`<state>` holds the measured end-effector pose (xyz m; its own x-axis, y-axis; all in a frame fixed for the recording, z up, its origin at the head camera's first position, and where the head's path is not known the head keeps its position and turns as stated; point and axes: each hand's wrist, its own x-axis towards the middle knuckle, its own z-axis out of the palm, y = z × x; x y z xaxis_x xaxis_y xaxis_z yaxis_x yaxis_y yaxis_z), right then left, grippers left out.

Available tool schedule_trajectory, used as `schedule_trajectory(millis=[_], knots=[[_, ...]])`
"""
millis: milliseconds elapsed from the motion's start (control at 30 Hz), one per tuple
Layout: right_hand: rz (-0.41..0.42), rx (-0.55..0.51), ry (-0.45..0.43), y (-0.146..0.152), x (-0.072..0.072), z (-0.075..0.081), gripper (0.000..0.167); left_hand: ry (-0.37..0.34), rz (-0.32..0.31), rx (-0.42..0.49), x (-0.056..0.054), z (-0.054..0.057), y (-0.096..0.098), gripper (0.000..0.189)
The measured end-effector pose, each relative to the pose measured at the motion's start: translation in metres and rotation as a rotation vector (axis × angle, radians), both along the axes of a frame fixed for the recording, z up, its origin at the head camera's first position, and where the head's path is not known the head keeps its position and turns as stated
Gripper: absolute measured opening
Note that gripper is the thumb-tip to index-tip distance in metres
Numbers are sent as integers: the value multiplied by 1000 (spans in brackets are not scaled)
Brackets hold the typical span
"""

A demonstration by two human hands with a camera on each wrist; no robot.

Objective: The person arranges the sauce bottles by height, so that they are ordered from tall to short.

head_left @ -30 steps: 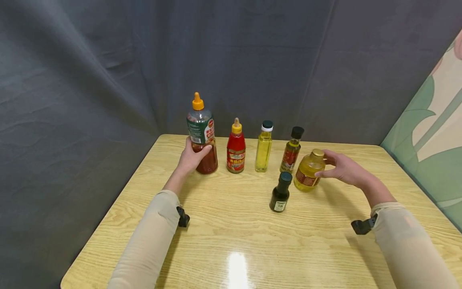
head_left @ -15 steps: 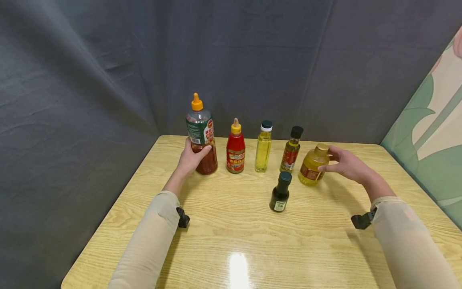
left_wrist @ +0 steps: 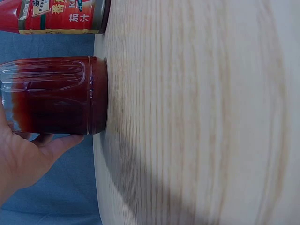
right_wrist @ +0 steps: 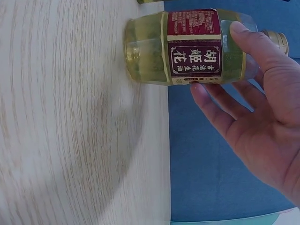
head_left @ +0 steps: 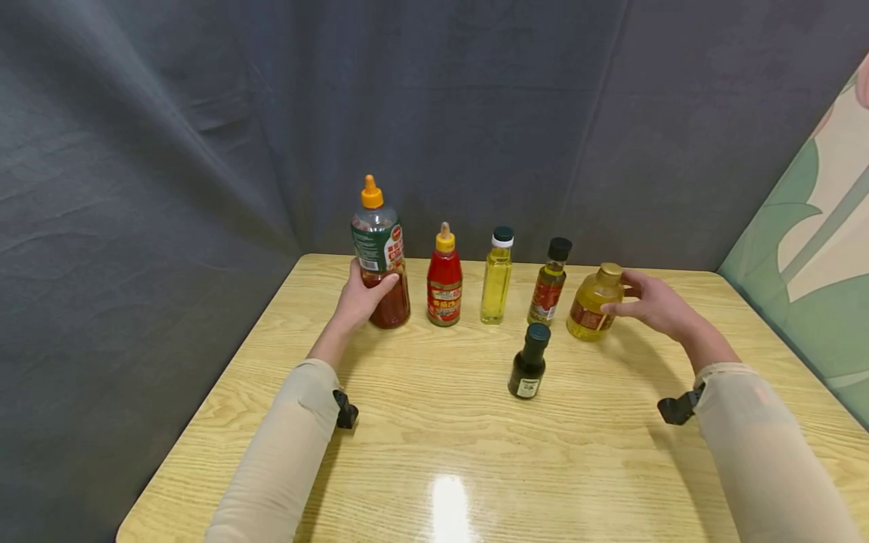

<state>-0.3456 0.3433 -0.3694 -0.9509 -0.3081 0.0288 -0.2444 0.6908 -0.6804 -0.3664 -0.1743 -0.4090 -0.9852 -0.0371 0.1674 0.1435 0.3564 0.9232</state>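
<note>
At the row's left end, my left hand [head_left: 361,298] grips the lower half of a large ketchup bottle [head_left: 378,240] with an orange nozzle cap. That bottle stands upright, its dark red base on the table in the left wrist view. Over on the right, my right hand [head_left: 655,308] holds a peanut oil bottle [head_left: 589,315] with a gold cap. The thumb lies on one side of its upper body and the fingers on the other, as the right wrist view shows. Its maroon label [right_wrist: 194,56] faces that camera. The oil bottle stands close to upright, with its base at the tabletop.
Between the hands stand a red ketchup bottle [head_left: 444,283] with a yellow cap, a slim yellow oil bottle [head_left: 496,285] and a black-capped sauce bottle [head_left: 547,290]. Nearer me is a small dark bottle [head_left: 527,369]. A grey curtain [head_left: 434,121] hangs behind the wooden table [head_left: 407,430].
My right hand has moved the peanut oil bottle back and slightly right, away from the small dark bottle. The left hand and its ketchup bottle have stayed in place.
</note>
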Motion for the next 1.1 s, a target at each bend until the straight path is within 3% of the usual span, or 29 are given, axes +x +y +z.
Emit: schedule_trajectory(millis=[300,400,567,667,767,833,867,933,1000,1100], knots=[[-3,-19,43,-1,-3,-4,73,7,2,0,0,-1,0,87],[-12,-36,30,-2,-2,-6,80,2,5,-7,0,-1,1,88],[-78,-198,23,-5,5,-7,96,3,5,-8,2,0,2,87],[-222,-384,182,-12,13,-4,79,12,1,10,2,1,3,85],[-411,-599,459,-23,21,1,48,15,-4,20,2,1,3,85],[-454,-736,622,-33,25,5,30,12,1,21,2,0,3,86],[-446,-785,673,-37,27,6,24,11,5,21,2,0,3,86],[-354,-849,714,-46,32,7,18,6,12,17,2,0,2,87],[-227,-831,665,-55,40,7,18,1,16,15,2,1,2,87],[-45,-688,499,-69,53,3,24,4,11,19,3,1,2,86]])
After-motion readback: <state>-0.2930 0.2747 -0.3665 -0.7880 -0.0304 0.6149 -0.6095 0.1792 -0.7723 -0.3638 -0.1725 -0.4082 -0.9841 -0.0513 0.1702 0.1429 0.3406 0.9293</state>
